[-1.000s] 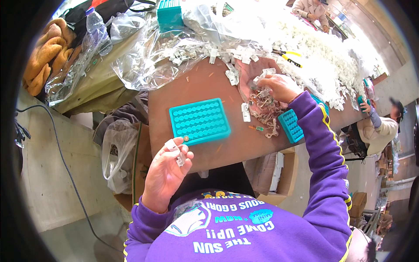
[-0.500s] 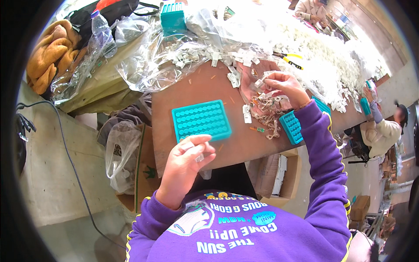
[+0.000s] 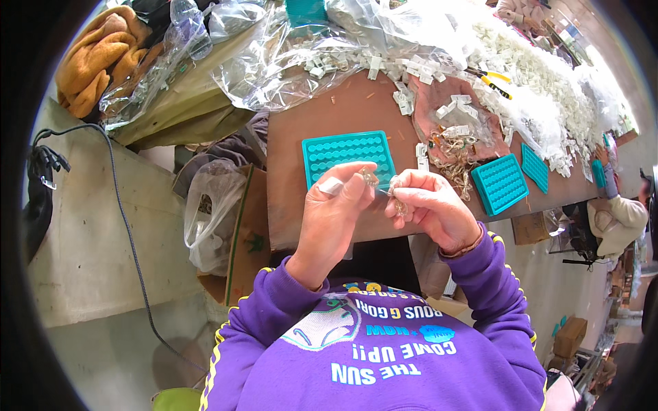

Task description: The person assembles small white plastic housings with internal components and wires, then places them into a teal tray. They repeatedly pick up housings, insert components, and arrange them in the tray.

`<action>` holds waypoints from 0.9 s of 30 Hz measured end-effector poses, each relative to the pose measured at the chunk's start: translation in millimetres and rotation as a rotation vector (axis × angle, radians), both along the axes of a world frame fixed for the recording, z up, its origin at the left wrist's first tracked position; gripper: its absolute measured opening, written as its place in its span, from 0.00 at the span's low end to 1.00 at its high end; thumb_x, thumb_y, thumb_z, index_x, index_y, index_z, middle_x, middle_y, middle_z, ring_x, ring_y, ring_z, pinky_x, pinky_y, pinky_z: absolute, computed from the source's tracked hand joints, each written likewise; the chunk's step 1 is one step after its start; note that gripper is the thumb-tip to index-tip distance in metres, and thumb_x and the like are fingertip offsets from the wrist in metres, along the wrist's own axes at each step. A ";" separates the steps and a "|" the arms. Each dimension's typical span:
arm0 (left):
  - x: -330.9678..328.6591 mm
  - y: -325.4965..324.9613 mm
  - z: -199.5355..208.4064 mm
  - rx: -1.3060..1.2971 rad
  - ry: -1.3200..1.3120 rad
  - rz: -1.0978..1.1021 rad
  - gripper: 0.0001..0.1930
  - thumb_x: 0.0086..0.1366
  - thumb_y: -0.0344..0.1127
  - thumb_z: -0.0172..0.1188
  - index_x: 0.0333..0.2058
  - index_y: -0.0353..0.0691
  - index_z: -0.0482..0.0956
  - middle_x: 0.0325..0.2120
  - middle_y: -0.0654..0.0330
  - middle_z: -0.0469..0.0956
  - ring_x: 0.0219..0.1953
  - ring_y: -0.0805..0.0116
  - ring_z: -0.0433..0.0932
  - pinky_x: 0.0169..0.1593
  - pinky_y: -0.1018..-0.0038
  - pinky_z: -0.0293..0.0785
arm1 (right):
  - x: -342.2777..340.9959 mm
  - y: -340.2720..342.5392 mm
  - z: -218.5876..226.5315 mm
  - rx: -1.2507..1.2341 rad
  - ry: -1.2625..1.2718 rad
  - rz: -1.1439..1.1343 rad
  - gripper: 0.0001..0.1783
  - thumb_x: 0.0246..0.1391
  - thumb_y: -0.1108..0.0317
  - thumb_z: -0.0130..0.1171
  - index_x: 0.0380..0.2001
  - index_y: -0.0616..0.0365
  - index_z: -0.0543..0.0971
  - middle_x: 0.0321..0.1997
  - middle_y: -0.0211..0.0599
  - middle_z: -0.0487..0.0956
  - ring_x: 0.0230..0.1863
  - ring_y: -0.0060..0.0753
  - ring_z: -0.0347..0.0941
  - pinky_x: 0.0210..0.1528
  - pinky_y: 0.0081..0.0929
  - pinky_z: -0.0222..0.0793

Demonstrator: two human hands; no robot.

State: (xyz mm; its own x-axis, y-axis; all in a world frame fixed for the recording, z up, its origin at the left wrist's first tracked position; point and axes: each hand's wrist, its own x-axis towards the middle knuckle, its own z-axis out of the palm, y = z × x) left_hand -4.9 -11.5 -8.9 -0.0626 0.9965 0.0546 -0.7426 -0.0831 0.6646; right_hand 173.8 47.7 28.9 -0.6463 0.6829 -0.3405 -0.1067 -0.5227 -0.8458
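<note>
In front of my chest, above the near part of the table, both hands meet closely. My left hand [image 3: 332, 222] is closed, with a small white tag-like piece [image 3: 331, 186] tucked in its fingers and a tiny brownish piece [image 3: 369, 177] at the fingertips. Beside it my right hand [image 3: 439, 209] pinches a small light-brown corded piece [image 3: 400, 205]. A thin strand seems to span the fingertips. Just beyond lies a teal moulded tray [image 3: 346, 151] with rows of round hollows, partly covered by my fingers.
Tangled thin cords [image 3: 456, 154] lie on a pink cloth [image 3: 439, 103]. Right of them are two teal trays, one nearer [image 3: 500, 185]. White plastic pieces [image 3: 534, 103] heap behind, with yellow-handled pliers [image 3: 497, 85]. A cardboard box [image 3: 250, 233] stands left. Another person [image 3: 620, 219] works at right.
My right hand has come back from the cords on the cloth to meet my left hand, now with a small corded piece. The view has shifted, so the table sits farther right and higher.
</note>
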 end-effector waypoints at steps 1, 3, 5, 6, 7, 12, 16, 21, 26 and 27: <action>-0.2 -0.4 -0.5 -0.002 -0.003 0.014 0.13 0.69 0.35 0.58 0.48 0.33 0.77 0.38 0.63 0.78 0.36 0.80 0.71 0.43 0.81 0.69 | -1.7 -3.8 -2.1 0.028 0.068 -0.025 0.09 0.59 0.66 0.60 0.39 0.59 0.77 0.35 0.37 0.82 0.33 0.24 0.79 0.35 0.19 0.74; -0.4 -0.9 -1.1 0.024 0.002 0.028 0.10 0.70 0.34 0.55 0.45 0.34 0.75 0.39 0.62 0.76 0.35 0.79 0.70 0.41 0.82 0.69 | -6.3 -14.1 -7.6 0.084 0.134 -0.108 0.09 0.59 0.67 0.60 0.40 0.60 0.77 0.37 0.37 0.82 0.35 0.26 0.80 0.37 0.21 0.76; 1.4 -0.5 -1.6 0.030 0.003 0.053 0.09 0.71 0.34 0.54 0.43 0.35 0.74 0.40 0.62 0.74 0.34 0.80 0.68 0.39 0.83 0.68 | -11.9 -23.8 -13.9 0.212 0.159 -0.213 0.08 0.59 0.72 0.58 0.41 0.63 0.75 0.39 0.40 0.82 0.39 0.29 0.80 0.39 0.23 0.77; 3.3 -0.1 -2.1 0.023 0.002 0.072 0.08 0.71 0.34 0.54 0.43 0.35 0.74 0.40 0.61 0.74 0.33 0.80 0.68 0.38 0.83 0.67 | -15.8 -30.7 -17.6 0.299 0.145 -0.272 0.08 0.60 0.74 0.57 0.41 0.63 0.75 0.38 0.41 0.82 0.40 0.29 0.80 0.40 0.24 0.78; 4.4 0.1 -2.5 0.015 0.001 0.092 0.08 0.71 0.33 0.53 0.42 0.35 0.74 0.41 0.61 0.74 0.32 0.80 0.67 0.37 0.83 0.66 | -19.6 -37.2 -20.8 0.385 0.131 -0.332 0.07 0.60 0.75 0.56 0.41 0.64 0.75 0.38 0.42 0.82 0.40 0.29 0.80 0.40 0.24 0.78; 0.5 0.5 -2.3 0.043 -0.025 0.064 0.09 0.69 0.31 0.56 0.44 0.34 0.77 0.37 0.59 0.79 0.32 0.80 0.70 0.39 0.82 0.68 | -29.0 -44.3 -21.5 0.703 0.148 -0.396 0.08 0.56 0.82 0.58 0.39 0.68 0.77 0.36 0.40 0.83 0.39 0.25 0.79 0.40 0.21 0.76; -5.5 -1.6 1.1 -0.002 0.150 -0.010 0.10 0.68 0.33 0.58 0.43 0.33 0.78 0.35 0.59 0.80 0.30 0.81 0.69 0.37 0.82 0.68 | -11.3 -13.9 3.8 1.275 -0.274 -0.414 0.12 0.48 0.82 0.63 0.38 0.63 0.82 0.34 0.37 0.83 0.33 0.25 0.79 0.37 0.22 0.74; -1.4 -5.6 0.6 -0.014 0.168 -0.067 0.11 0.68 0.34 0.59 0.43 0.33 0.80 0.29 0.64 0.77 0.30 0.81 0.69 0.34 0.83 0.66 | -10.7 3.4 22.9 1.590 -0.275 -0.144 0.10 0.45 0.78 0.65 0.34 0.58 0.82 0.31 0.36 0.80 0.30 0.36 0.77 0.32 0.26 0.72; -1.1 -5.1 -4.9 -0.054 0.193 -0.124 0.11 0.68 0.34 0.59 0.42 0.33 0.79 0.25 0.68 0.73 0.29 0.81 0.68 0.34 0.83 0.64 | -10.7 6.3 28.0 1.699 -0.282 -0.042 0.10 0.44 0.76 0.65 0.33 0.57 0.81 0.31 0.34 0.79 0.29 0.37 0.76 0.30 0.28 0.72; -0.5 -5.0 -5.8 -0.051 0.187 -0.135 0.11 0.68 0.34 0.59 0.42 0.33 0.79 0.25 0.68 0.73 0.29 0.81 0.67 0.34 0.83 0.63 | -8.6 5.7 28.9 1.692 -0.292 -0.023 0.10 0.44 0.76 0.65 0.33 0.57 0.81 0.32 0.34 0.78 0.30 0.37 0.77 0.30 0.28 0.72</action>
